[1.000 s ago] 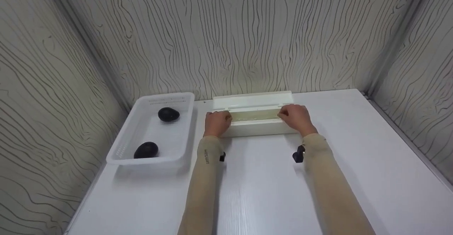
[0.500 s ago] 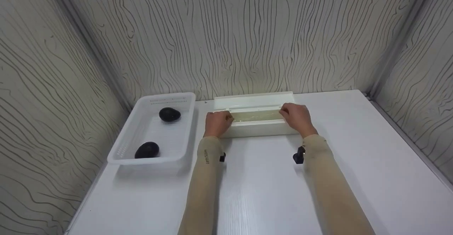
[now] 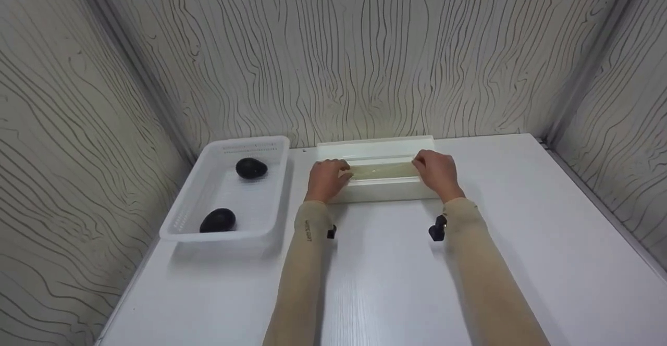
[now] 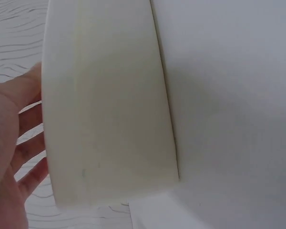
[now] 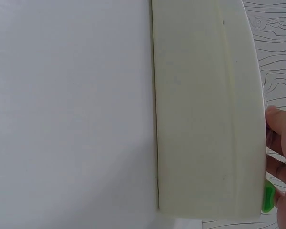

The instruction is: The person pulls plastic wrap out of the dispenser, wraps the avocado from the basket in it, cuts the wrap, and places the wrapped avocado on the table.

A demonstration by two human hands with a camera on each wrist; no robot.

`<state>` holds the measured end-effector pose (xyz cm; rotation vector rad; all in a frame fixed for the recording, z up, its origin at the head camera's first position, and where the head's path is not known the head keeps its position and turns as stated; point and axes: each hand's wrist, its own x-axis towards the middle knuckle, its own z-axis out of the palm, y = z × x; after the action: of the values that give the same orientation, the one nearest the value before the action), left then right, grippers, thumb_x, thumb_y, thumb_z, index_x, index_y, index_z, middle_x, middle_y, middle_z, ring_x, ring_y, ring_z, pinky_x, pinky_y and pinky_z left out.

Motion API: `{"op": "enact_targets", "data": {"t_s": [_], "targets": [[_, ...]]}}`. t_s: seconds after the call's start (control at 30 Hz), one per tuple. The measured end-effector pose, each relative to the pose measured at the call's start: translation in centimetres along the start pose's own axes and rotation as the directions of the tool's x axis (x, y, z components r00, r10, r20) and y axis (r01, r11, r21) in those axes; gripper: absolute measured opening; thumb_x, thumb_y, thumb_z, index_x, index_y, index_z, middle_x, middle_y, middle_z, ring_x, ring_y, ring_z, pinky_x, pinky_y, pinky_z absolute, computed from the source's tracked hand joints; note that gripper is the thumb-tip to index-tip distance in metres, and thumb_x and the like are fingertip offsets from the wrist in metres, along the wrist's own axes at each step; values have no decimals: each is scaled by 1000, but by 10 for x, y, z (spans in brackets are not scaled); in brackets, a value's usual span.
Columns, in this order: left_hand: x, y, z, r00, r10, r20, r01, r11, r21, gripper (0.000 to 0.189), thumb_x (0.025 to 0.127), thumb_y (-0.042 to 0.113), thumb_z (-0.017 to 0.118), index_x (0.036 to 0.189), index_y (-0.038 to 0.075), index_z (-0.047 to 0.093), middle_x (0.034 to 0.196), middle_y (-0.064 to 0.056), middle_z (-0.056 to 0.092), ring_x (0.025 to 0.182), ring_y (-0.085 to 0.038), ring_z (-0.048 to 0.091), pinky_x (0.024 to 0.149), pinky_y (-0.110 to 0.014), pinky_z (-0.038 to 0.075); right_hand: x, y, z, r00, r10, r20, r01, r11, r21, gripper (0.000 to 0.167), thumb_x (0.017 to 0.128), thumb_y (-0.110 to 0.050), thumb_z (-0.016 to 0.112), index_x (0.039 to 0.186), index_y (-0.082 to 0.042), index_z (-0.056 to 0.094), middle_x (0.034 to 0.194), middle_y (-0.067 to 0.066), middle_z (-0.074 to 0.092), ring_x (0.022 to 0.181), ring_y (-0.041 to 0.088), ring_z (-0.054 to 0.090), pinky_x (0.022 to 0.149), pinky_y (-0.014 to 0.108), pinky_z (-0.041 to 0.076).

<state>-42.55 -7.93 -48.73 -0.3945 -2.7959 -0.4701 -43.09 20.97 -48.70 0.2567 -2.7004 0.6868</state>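
A long white cling film box lies at the back of the table, its lid tipped back toward the wall. Shiny, clear cling film shows in the opening. At the box's left end is my left hand, thumb and forefinger apart over the film; in the left wrist view its fingertips are hidden behind the box wall. My right hand pinches the film's edge at the right end. Below the thumb in the right wrist view, a green slider shows at the box edge by the fingers.
A white plastic basket stands left of the box, holding two dark avocado-like fruits, one toward the back and one at the front. Patterned walls enclose the white table at the back and sides.
My left hand has shifted right along the box, and its thumb and forefinger have parted. The right hand stays at the right end, almost unmoved. Basket and fruits are as before.
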Motion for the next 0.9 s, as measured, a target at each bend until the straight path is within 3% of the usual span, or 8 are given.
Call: {"op": "enact_targets", "data": {"t_s": [0.1,0.33,0.5,0.63,0.73,0.8,0.9], "targets": [[3,12,4,1000,20,11,-20,1000,16,24,92,37,66,110,22,72,112,6,73,104,-15,67,99,-39,49,0,1,0,1000,1,-6,-1,1000,0,18,98,-23,58,97,-8,67,92,10,71,85,28,64,95,54,43],[10,36,7,1000,-11,0,11,995,98,27,87,42,71,107,24,74,107,8,74,97,-12,69,88,-33,55,2,2,-1,1000,-4,8,4,1000,-18,18,98,-24,59,96,-9,69,93,9,72,87,29,65,96,54,42],[15,47,10,999,39,2,-39,980,194,23,85,34,74,105,24,76,103,8,75,93,-11,70,85,-31,56,1,3,-1,1000,-1,3,1,1000,-15,17,98,-24,59,97,-10,69,93,9,73,87,29,66,96,55,42],[18,49,13,996,83,-15,-76,960,269,7,88,23,71,90,22,78,87,9,75,77,-8,67,73,-28,56,1,3,0,1000,-9,0,9,1000,-18,18,98,-25,59,96,-10,69,91,8,72,86,29,66,95,55,43],[19,46,18,996,78,-33,-66,961,270,17,93,16,65,78,20,73,71,8,66,63,-8,52,62,-27,48,2,4,0,1000,-8,5,8,1000,-22,18,98,-26,59,96,-11,69,91,7,72,86,27,65,95,54,43],[20,44,21,997,68,-40,-55,964,258,19,94,16,63,77,19,71,69,8,63,62,-9,48,60,-28,47,2,5,1,1000,-7,6,7,1000,-24,18,98,-27,59,97,-11,69,92,7,72,87,27,65,95,53,43],[20,41,24,998,57,-39,-46,970,240,13,95,19,62,88,20,73,79,8,71,67,-7,59,67,-28,54,1,5,0,1000,-4,4,4,1000,-25,18,98,-26,59,97,-11,69,92,7,72,87,28,65,95,54,43]]}}
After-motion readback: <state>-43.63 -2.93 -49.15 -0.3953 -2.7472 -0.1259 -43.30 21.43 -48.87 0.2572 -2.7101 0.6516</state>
